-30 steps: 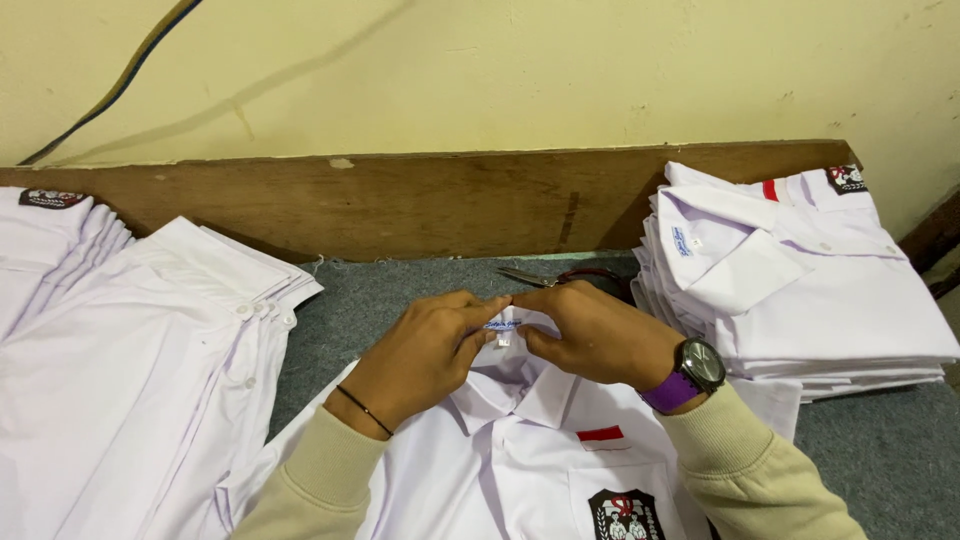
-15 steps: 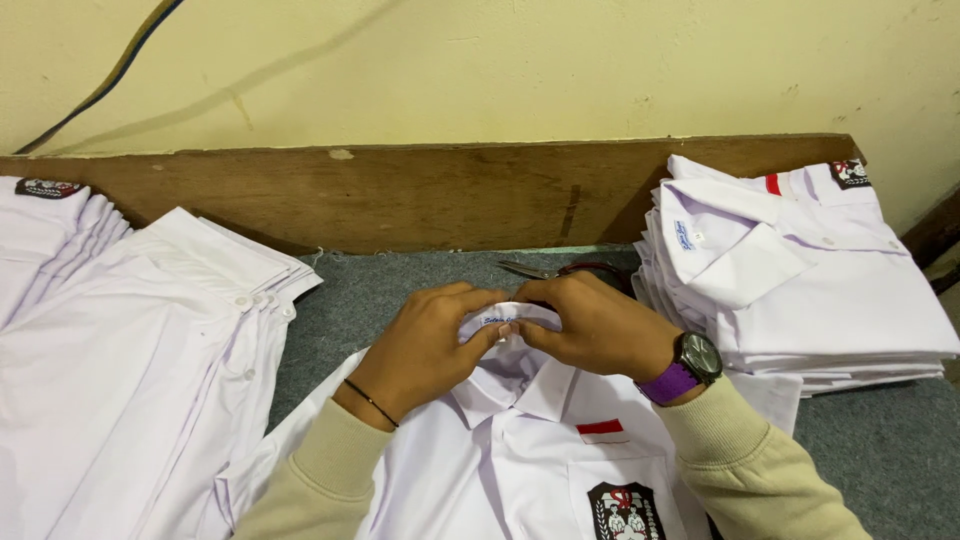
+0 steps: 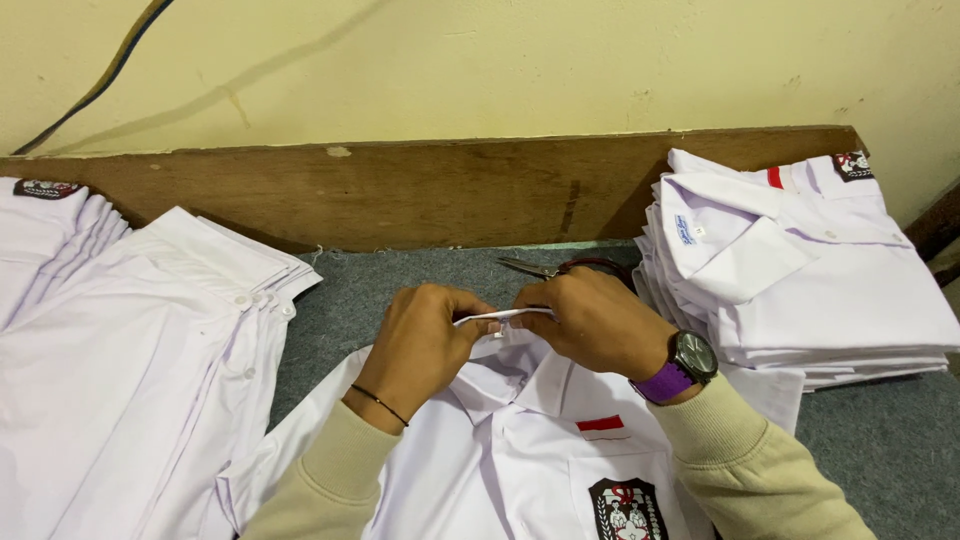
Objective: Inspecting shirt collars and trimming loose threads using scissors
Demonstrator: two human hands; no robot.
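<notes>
White school shirt (image 3: 520,470) with a red stripe and a black badge lies flat on the grey cloth table (image 3: 400,275). Its collar is at the far end, pinched from both sides. The left hand (image 3: 425,340) and the right hand (image 3: 590,320) both close their fingertips on the collar edge between them. Dark scissors (image 3: 560,268) lie just behind the right hand.

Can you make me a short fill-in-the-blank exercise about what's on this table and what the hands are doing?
1. Both hands pinch the ____ of the white shirt lying in front of the person.
2. The right hand has a watch with a ____ strap on its wrist.
3. The folded shirt stack sits on the person's ____ side.
4. Behind the hands lies a pair of ____ on the grey table.

Missing words: collar; purple; right; scissors
</notes>
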